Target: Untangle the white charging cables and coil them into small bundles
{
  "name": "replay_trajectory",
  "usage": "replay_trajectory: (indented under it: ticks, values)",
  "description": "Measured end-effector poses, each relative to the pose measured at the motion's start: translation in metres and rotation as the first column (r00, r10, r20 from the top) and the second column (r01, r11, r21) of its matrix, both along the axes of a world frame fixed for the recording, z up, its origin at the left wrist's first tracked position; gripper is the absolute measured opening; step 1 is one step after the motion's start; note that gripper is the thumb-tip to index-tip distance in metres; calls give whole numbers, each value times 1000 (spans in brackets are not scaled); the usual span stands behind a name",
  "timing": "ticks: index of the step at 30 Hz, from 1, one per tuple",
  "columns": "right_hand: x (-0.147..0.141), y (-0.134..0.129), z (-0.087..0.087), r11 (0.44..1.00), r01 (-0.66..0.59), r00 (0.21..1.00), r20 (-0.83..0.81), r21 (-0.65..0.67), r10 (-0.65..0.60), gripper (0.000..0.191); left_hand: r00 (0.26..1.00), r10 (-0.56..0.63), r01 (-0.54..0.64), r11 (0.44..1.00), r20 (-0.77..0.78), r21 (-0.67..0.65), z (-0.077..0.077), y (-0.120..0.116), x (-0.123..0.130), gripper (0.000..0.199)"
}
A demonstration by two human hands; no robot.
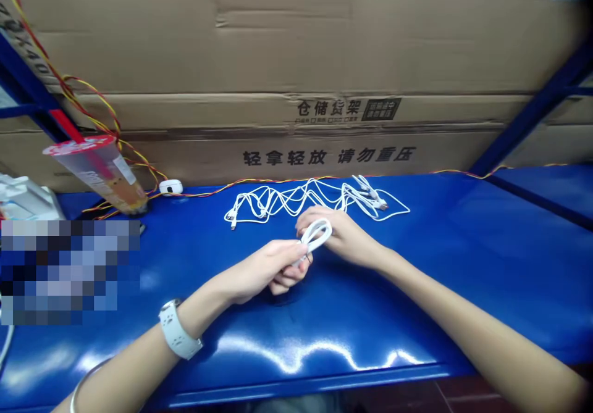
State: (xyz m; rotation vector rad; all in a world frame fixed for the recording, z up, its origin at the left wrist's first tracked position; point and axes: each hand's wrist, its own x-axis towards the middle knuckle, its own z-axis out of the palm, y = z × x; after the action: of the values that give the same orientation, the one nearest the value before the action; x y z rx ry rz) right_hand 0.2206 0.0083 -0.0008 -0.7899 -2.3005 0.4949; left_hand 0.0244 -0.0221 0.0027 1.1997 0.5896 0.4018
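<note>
A white cable (319, 234) is bundled into a small loop, with a thin dark tie around it. My left hand (282, 265) is closed on this bundle, thumb on top. Just behind and to the right of the loop is my right hand (333, 231), its fingers bent and partly hidden by the bundle; what they hold, if anything, cannot be made out. Beyond both hands, loose white cables (287, 202) lie tangled on the blue shelf (463, 252), some connectors showing.
A sealed drink cup (99, 172) with a red straw leans at the left, beside a small white device (171, 187). Red and yellow wires (222, 189) run along the back, before cardboard boxes (185, 61). Blue posts (532, 113) stand at the sides.
</note>
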Motion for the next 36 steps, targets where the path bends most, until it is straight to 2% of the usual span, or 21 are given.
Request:
replay_trajectory:
  ticks: [5,11,16,19,21,23,26,28,29,31,33,36]
  values:
    - [-1,-3,-2,992,123,991,48,26,-125,19,991,127,-129,990,33,59,0,7,-5,30]
    - [-3,-5,-1,986,131,988,68,103,-138,21,980,200,-199,967,8,159,-3,11,-5,29]
    - [-4,-7,-3,976,109,972,184,187,-144,23,942,336,-319,899,-7,300,-11,17,-4,32]
    - [-6,-10,-4,972,91,964,226,218,-140,23,927,375,-331,853,-32,402,-15,19,-4,31]
    - [-7,-12,-4,971,93,960,238,222,-146,23,913,403,-318,802,-66,505,-15,19,-4,30]
    - [-9,-14,-4,975,97,959,242,202,-146,22,883,453,-272,705,-122,655,-14,20,-6,29]
    - [-12,-17,-4,988,102,961,244,114,-128,21,807,545,-90,493,-227,866,-12,22,-9,29]
    - [-14,-18,-4,993,102,967,230,53,-112,21,757,584,68,376,-294,924,-12,23,-11,28]
    - [-15,-19,-4,994,103,971,214,27,-106,21,729,599,144,338,-331,930,-12,24,-10,27]
    - [-18,-21,-3,994,109,980,169,-10,-105,22,649,635,287,307,-420,908,-11,22,-8,25]
    - [-20,-25,-1,991,127,984,130,-38,-122,23,536,675,407,319,-506,856,-9,18,-3,25]
    - [-24,-30,3,987,149,985,97,-63,-143,24,413,727,515,311,-549,798,-6,13,3,25]
